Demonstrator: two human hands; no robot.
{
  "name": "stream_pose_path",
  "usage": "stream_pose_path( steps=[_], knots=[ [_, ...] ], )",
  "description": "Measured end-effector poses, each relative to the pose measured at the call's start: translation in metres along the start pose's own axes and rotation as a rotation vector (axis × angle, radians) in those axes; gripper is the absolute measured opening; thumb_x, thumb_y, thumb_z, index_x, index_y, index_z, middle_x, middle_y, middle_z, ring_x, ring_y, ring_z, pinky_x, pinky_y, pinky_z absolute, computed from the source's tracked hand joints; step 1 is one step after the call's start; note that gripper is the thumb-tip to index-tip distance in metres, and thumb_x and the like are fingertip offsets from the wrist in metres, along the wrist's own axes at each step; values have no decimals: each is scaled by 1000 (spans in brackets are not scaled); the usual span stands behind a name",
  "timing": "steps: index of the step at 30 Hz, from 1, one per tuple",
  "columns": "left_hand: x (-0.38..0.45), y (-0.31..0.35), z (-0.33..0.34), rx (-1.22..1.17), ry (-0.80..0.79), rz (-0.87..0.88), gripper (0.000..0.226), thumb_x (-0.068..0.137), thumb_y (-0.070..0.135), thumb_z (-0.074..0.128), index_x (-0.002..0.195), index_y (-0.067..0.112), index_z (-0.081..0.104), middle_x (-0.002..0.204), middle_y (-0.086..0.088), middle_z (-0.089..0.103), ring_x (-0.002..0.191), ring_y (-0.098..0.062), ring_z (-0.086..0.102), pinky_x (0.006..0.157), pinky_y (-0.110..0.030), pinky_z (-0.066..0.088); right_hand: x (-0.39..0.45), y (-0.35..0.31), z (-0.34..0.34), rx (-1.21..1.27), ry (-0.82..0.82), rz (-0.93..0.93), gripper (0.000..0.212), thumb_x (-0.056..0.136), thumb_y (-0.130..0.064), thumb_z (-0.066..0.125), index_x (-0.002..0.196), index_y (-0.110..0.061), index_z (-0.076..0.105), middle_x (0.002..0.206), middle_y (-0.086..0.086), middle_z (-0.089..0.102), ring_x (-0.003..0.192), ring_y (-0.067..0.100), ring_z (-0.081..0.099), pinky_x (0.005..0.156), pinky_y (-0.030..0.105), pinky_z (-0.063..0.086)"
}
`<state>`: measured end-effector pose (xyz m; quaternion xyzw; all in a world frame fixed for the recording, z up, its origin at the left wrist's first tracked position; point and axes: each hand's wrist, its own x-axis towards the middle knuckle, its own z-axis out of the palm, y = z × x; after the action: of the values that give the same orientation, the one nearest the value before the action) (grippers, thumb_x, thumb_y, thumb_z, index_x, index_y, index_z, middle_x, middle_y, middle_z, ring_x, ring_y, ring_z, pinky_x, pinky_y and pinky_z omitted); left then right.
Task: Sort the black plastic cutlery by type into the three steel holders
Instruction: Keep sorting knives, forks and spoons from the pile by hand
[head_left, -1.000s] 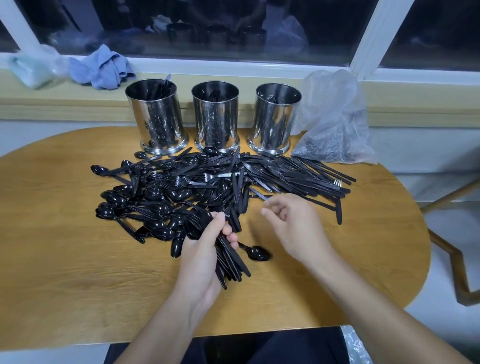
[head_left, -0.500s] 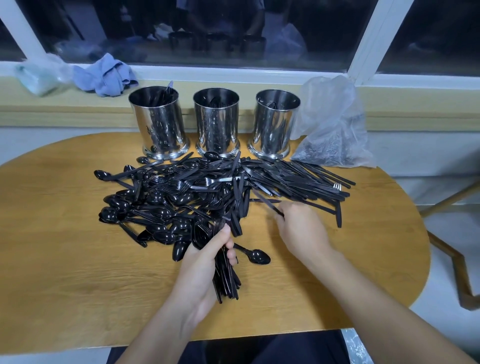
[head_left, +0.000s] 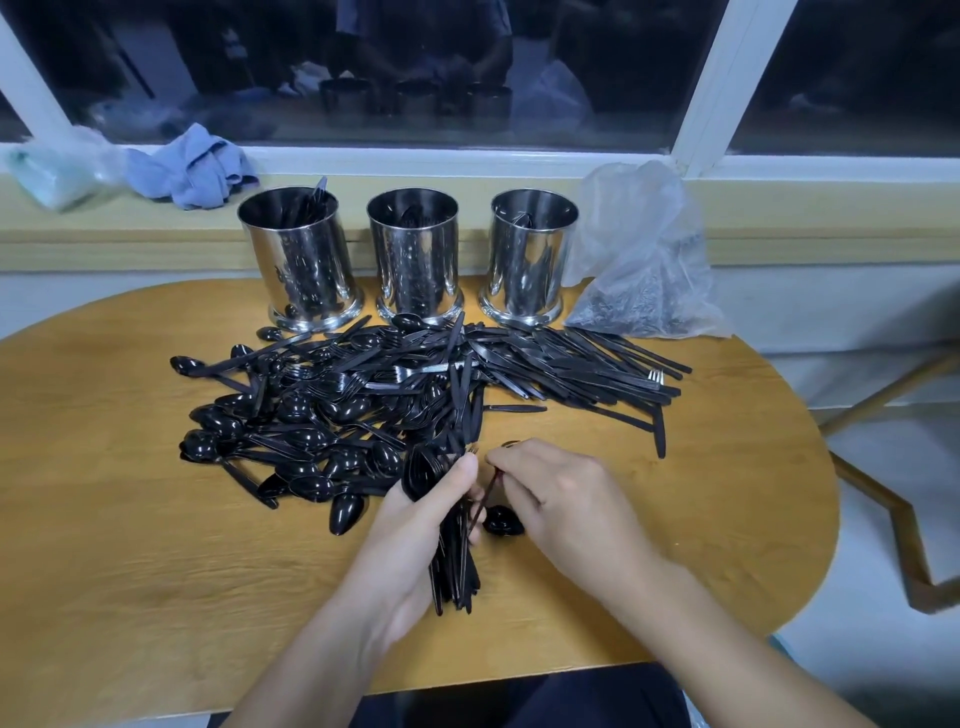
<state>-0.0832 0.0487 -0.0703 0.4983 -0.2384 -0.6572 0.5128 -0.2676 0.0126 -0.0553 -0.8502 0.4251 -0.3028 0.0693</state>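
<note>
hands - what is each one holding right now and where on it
The left hand grips a bundle of black cutlery around its middle. The right hand pinches one thin black piece near its upper end.

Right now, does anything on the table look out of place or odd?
One spoon lies alone near the hands, apart from the pile. Otherwise the pile is mixed, as expected for unsorted cutlery, and the three steel holders stand upright. Nothing looks spilled or broken.
</note>
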Motion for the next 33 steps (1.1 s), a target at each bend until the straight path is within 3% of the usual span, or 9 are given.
stream_pose_path(
  steps=[7, 11, 15, 19, 22, 25, 29, 31, 33],
  knots=[
    [-6, -1, -3, -108, -69, 12, 55, 95, 46, 83, 124, 0, 75, 99, -12, 68, 84, -17, 65, 75, -31, 58, -5, -17, 7, 143, -20, -72, 23, 110, -7, 62, 122, -18, 79, 111, -11, 68, 105, 20, 61, 92, 40, 51],
    [-3, -3, -12, -124, -157, 4, 67, 81, 46, 100, 128, 3, 78, 98, -5, 69, 82, -13, 61, 75, -29, 55, -7, -19, 5, 345, -79, 51, 30, 113, -8, 57, 118, -25, 81, 121, -19, 70, 119, 20, 62, 101, 42, 48],
    [-3, 4, -14, -124, -217, -5, 49, 83, 22, 99, 124, 8, 75, 87, -2, 58, 73, -11, 54, 65, -24, 51, -4, -25, -9, 701, -145, 309, 46, 109, 5, 54, 128, -28, 80, 131, -16, 75, 134, 13, 64, 114, 36, 50],
    [-5, 17, -4, -81, -100, 148, 36, 100, 16, 80, 135, 9, 71, 81, -3, 52, 71, -15, 48, 67, -30, 45, -4, -36, -12, 700, -65, 483, 25, 108, -30, 67, 132, -35, 72, 122, -14, 77, 119, 10, 71, 104, 36, 56],
    [-3, 30, 6, 54, 15, 351, 18, 107, 22, 74, 114, 7, 69, 77, -11, 54, 73, -23, 53, 76, -42, 50, -3, -48, -6, 806, -275, 557, 34, 105, -60, 60, 130, -37, 64, 114, -9, 76, 104, 12, 74, 97, 44, 61],
    [-3, 41, 17, 167, 104, 447, 33, 108, 28, 72, 110, -4, 62, 82, -15, 65, 76, -25, 61, 76, -42, 53, 0, -58, -7, 789, -460, 498, 30, 109, -59, 49, 132, -40, 56, 109, -5, 74, 99, 12, 75, 96, 41, 60],
    [-7, 46, 18, 108, 107, 334, 37, 104, 37, 76, 114, 2, 66, 93, 0, 72, 86, -25, 67, 77, -52, 56, 11, -49, -15, 789, -610, 444, 28, 110, -56, 50, 125, -33, 55, 88, -1, 70, 92, 19, 69, 98, 49, 54],
    [-8, 46, 17, 174, 39, 339, 35, 106, 35, 75, 104, 3, 62, 90, -4, 64, 81, -32, 59, 69, -57, 51, 17, -47, -11, 819, -637, 463, 21, 109, -42, 56, 119, -24, 57, 80, 3, 65, 81, 24, 64, 87, 49, 54],
    [-10, 47, 15, 264, -23, 365, 30, 105, 27, 76, 93, 6, 58, 85, -5, 53, 78, -28, 51, 69, -49, 46, 21, -44, -5, 949, -656, 506, 14, 107, -16, 58, 117, -6, 58, 83, 9, 62, 75, 23, 62, 71, 42, 51]
  ],
)
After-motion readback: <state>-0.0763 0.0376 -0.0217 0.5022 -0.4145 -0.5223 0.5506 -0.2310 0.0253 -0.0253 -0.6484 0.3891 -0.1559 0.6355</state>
